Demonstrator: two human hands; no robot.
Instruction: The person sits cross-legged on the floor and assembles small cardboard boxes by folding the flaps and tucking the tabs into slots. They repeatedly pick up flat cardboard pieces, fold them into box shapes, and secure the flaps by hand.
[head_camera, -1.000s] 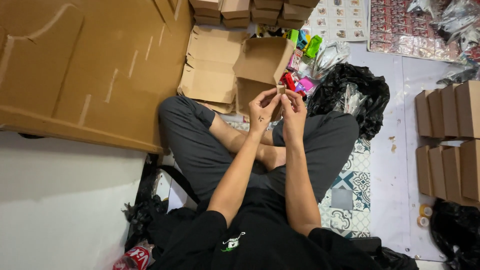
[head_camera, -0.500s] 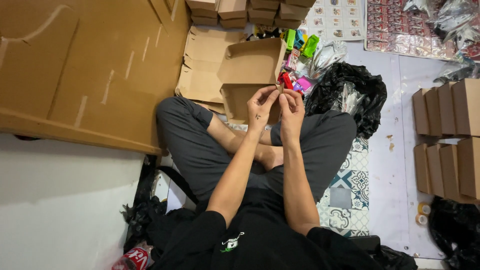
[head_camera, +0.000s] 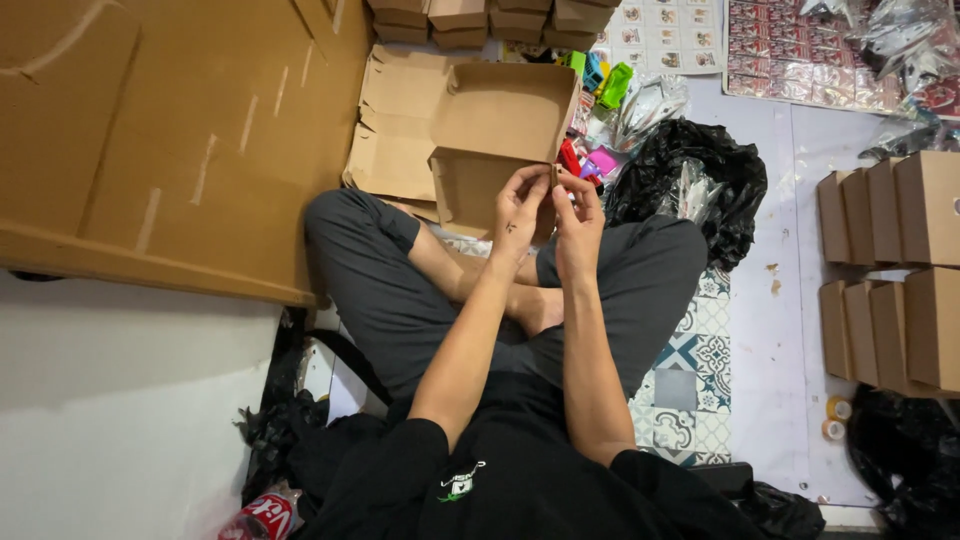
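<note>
I sit cross-legged on the floor with both arms stretched forward. My left hand (head_camera: 520, 203) and my right hand (head_camera: 580, 215) are raised side by side. Their fingertips pinch together on a small item that is too tiny to make out. Just beyond the fingers lies an open brown cardboard box (head_camera: 505, 110) with its flaps spread. Red and pink small toys (head_camera: 585, 160) lie by the box's right edge, close to my right hand.
A big flattened cardboard sheet (head_camera: 170, 140) fills the left. Stacked small brown boxes (head_camera: 900, 260) stand at the right and more (head_camera: 470, 15) at the top. There is also a black plastic bag (head_camera: 690, 170), green toys (head_camera: 612, 85), tape rolls (head_camera: 835, 418) and a red bottle (head_camera: 265, 518).
Both hands stay pinched together in front of the box. The fingers shift slightly and the view drifts a little.
</note>
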